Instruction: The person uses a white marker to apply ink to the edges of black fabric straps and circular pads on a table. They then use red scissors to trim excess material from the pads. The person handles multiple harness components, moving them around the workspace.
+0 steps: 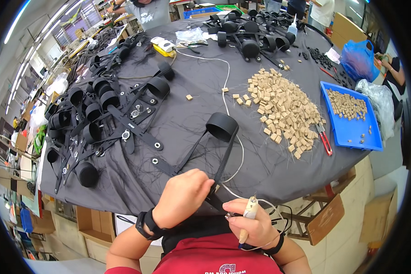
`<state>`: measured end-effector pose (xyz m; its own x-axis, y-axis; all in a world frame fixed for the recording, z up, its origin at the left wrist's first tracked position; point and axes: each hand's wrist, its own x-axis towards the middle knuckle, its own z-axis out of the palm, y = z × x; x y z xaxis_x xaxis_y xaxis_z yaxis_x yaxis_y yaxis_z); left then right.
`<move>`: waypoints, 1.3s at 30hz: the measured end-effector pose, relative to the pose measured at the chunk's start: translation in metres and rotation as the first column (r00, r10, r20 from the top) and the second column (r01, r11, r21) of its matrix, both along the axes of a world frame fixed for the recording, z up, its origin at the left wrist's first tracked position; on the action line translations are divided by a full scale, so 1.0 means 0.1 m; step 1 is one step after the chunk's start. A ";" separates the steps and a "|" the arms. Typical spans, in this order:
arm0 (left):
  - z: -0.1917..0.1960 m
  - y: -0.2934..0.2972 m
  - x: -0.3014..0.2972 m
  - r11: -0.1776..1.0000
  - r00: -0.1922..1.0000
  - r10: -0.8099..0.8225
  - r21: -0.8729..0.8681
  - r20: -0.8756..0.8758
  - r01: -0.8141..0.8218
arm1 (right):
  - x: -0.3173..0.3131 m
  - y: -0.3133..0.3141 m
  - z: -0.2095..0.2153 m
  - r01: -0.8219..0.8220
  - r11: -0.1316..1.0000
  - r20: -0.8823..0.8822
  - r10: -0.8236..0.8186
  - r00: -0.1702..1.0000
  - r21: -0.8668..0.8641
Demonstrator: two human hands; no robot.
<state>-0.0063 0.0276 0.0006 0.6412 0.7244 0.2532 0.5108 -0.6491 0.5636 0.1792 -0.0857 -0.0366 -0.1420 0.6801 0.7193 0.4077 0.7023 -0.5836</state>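
Left hand [185,194] has fingers clamped on black strap [226,155], long axis running outward. Right hand [256,226] grips pale pen-like tool [250,209], tip outward.

the black strap [226,157], looped, with a round ring [220,133] and silver eyelet [155,160], is in the left hand [182,194]; the cream tool [250,210] stands near-upright in the right [261,224].

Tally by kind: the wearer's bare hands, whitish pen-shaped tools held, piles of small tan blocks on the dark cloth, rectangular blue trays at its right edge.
Bare left hand and right hand: 2
Whitish pen-shaped tool: 1
Pile of small tan blocks: 1
Rectangular blue tray: 1
Total: 5
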 end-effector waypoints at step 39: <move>0.07 -0.11 -0.08 0.991 0.991 -0.042 -0.125 0.125 0.058 | 0.09 -0.06 -0.11 -0.028 0.999 -0.014 0.028 1.000 -0.036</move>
